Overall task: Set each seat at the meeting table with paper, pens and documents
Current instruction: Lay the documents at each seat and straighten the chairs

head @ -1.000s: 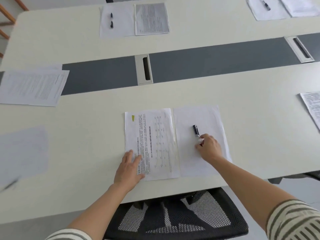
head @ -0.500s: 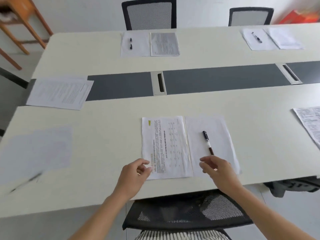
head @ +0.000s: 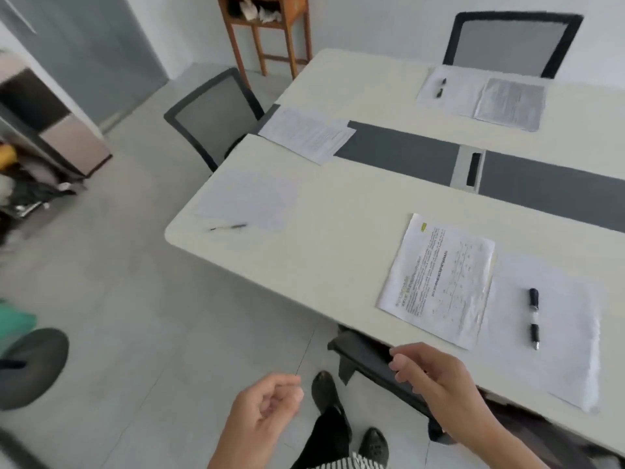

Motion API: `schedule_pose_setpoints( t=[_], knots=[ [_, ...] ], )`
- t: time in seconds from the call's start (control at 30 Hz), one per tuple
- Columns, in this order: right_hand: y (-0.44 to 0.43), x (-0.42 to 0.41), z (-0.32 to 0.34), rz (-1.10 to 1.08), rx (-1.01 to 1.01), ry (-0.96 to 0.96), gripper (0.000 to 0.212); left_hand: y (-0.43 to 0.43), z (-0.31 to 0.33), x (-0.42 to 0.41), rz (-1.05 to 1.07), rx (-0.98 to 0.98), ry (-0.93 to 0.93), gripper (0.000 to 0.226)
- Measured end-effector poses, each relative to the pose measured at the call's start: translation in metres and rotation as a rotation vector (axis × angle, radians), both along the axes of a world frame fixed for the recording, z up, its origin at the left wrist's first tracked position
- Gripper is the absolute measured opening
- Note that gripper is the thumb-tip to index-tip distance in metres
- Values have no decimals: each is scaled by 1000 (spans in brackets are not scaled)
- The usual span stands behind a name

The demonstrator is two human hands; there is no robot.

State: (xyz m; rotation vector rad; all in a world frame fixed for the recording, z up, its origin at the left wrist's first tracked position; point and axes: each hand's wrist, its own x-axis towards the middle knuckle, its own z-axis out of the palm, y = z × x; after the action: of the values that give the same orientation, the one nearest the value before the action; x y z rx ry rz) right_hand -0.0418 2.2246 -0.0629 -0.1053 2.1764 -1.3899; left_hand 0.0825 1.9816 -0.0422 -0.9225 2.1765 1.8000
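On the white meeting table (head: 338,265) the near seat holds a printed document (head: 436,282) beside a blank sheet (head: 558,350) with a black pen (head: 534,318) lying on it. At the table's end lie another blank sheet (head: 247,199), a thin pen (head: 228,227) just off its edge, and a printed document (head: 306,133). The far seat has a sheet with a pen (head: 441,87) and a document (head: 509,103). My left hand (head: 267,414) hangs loosely curled and empty over the floor. My right hand (head: 436,377) hovers relaxed and empty below the table edge.
A mesh office chair (head: 213,116) stands at the table's end and another (head: 510,42) at the far side. A wooden stand (head: 267,32) is by the wall. Clutter and a cabinet (head: 50,130) fill the left. A grey cable strip (head: 406,150) runs along the table's middle.
Both hands have let go of the document and pen and drawn back off the table. The view has swung left toward the table's end and the floor.
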Motion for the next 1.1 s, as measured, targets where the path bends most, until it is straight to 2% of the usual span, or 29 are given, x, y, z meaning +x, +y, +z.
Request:
schedule_pose_setpoints(
  t=[0.1,0.2,0.4,0.53,0.63,0.7,0.8,0.93,1.0,1.1],
  knots=[
    [-35,11,10,102,-40,28,10,-18,7,36,99,0,5,30],
    [-72,23,15,201,-63,50,12,-44,8,59,196,-6,39,44],
    [-160,36,19,260,-101,97,37,-117,11,89,296,13,83,52],
    [-241,46,17,248,-117,117,63,-201,9,112,334,-19,85,22],
    [-299,54,16,257,-108,140,72,-266,4,129,360,-76,74,6],
    [-331,57,21,266,-95,144,71,-302,4,134,362,-94,55,10],
    [-365,53,24,244,-79,137,71,-345,4,125,342,-93,41,13],
    [-397,25,14,184,-50,99,80,-386,-4,82,309,-40,19,9],
    [-414,6,6,141,-32,81,77,-404,-5,52,276,-8,12,22],
    [-450,-35,-5,59,-43,50,68,-441,-3,1,220,-11,-6,29]
  ],
)
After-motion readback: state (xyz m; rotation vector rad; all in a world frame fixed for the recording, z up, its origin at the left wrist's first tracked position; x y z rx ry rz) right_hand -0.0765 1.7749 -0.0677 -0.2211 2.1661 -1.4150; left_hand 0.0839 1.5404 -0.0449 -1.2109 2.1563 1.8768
